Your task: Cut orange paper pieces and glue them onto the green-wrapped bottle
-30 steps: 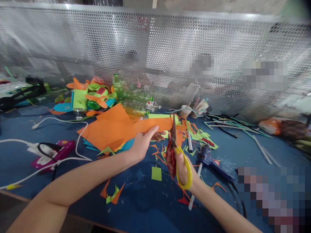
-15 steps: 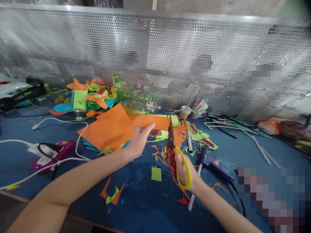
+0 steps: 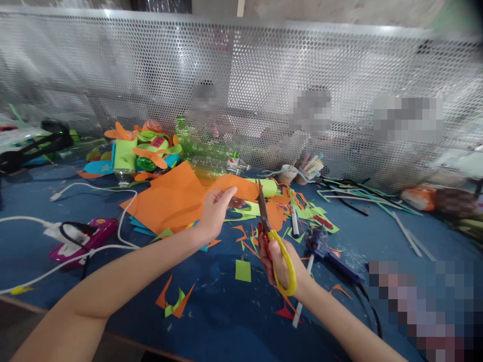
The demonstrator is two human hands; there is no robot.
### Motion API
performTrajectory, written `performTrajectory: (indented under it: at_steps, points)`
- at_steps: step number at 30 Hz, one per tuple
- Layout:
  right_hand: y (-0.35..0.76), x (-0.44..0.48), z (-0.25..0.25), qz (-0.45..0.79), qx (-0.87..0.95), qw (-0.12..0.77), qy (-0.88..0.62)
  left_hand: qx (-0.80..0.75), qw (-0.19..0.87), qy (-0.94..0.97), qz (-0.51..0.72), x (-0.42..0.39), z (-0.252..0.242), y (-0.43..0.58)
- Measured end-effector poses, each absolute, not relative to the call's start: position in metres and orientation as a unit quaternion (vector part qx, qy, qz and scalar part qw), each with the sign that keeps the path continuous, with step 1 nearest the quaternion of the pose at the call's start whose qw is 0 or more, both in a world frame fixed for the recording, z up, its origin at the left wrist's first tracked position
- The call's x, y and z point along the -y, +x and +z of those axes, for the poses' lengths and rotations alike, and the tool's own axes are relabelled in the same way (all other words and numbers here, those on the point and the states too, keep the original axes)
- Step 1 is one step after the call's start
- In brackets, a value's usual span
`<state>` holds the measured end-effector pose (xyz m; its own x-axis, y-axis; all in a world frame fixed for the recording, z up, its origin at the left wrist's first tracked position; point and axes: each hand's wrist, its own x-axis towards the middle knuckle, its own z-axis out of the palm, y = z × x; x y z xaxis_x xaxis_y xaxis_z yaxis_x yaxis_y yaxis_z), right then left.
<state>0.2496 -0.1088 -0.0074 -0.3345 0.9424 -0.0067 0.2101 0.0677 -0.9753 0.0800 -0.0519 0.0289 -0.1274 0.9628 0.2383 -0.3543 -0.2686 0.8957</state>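
My left hand [image 3: 217, 211] pinches a strip of orange paper [image 3: 241, 187] between thumb and fingers, above the blue table. Wrapped around the handles of a pair of scissors [image 3: 263, 206] is my right hand [image 3: 281, 261]; one handle is yellow, the other red. The scissor blades point up and away, at the right end of the orange strip. Just behind the blade tips lies a light green paper roll [image 3: 269, 188]. Large orange sheets [image 3: 171, 201] rest on the table left of the strip.
Paper scraps [image 3: 298, 208] litter the middle. A blue glue gun [image 3: 335, 256] lies right, a purple power strip [image 3: 85, 241] with white cables left. Green plastic bottles [image 3: 211, 151] and paper-covered bottle crafts [image 3: 126, 153] stand behind. A perforated metal screen [image 3: 151, 65] closes the back.
The orange strip and my left hand have shifted slightly left, and the strip now curves more. The scissors have moved a little left with it; more of the green roll shows.
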Motion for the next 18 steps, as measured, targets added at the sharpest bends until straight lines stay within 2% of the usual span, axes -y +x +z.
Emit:
performTrajectory:
  at_steps: [18]
  points:
    - [0.2514,0.1055,-0.0104,0.47,0.677,0.312,-0.473,-0.389,0.437,0.453,0.672,0.0499,0.0352,0.0761]
